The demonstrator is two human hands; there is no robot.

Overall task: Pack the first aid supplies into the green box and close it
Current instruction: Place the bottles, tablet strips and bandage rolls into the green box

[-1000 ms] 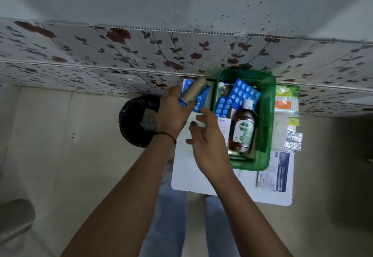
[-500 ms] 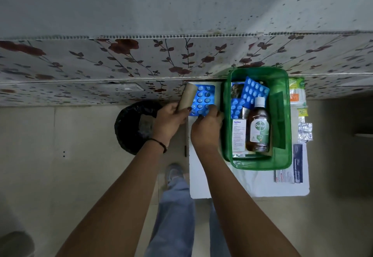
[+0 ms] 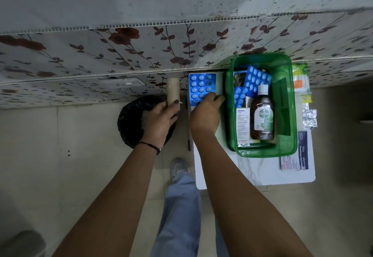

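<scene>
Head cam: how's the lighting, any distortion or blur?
Head view: dim, bluish cast overall; wide-angle bowing curves the floral wall trim. Dettol bottle label is legible, the small print on the white box is not. Left hand and right hand look underexposed but not smeared.

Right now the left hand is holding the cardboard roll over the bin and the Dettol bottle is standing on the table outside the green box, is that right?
Not quite. The head view shows the Dettol bottle lying inside the green box, not outside it. The rest holds: the left hand grips the cardboard roll over the bin.
</scene>
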